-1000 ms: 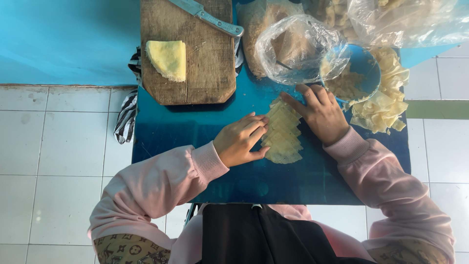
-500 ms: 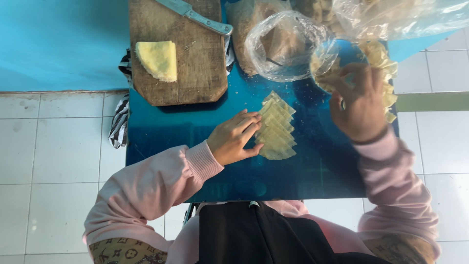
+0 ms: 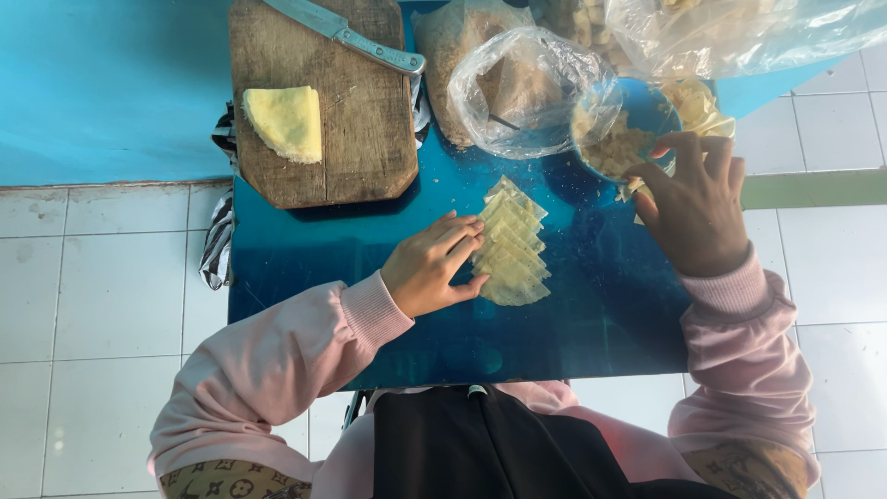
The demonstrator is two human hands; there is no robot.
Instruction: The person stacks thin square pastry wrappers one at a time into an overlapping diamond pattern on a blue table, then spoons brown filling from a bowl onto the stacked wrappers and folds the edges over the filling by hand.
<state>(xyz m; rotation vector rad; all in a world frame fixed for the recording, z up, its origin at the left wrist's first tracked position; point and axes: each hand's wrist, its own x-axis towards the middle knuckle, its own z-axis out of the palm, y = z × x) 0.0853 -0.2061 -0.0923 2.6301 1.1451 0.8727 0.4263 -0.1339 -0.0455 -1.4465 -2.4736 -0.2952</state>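
A fanned row of thin pale-yellow pastry triangles (image 3: 514,244) lies on the shiny blue table (image 3: 305,268). My left hand (image 3: 432,263) rests flat against the row's left edge, fingers touching the sheets. My right hand (image 3: 695,205) hovers over the rim of a blue bowl (image 3: 650,109) with crumbly pale filling (image 3: 617,152), fingers spread and bent. Whether the right hand holds anything is hidden from view.
A wooden cutting board (image 3: 360,111) at the back holds a folded yellow pastry wedge (image 3: 285,122) and a knife (image 3: 346,33). Clear plastic bags (image 3: 522,88) and more pastry scraps (image 3: 699,103) crowd the far right. White floor tiles surround the table.
My right hand left the pastry row, swung out to the right and now sits by the blue bowl. My left hand stayed on the row.
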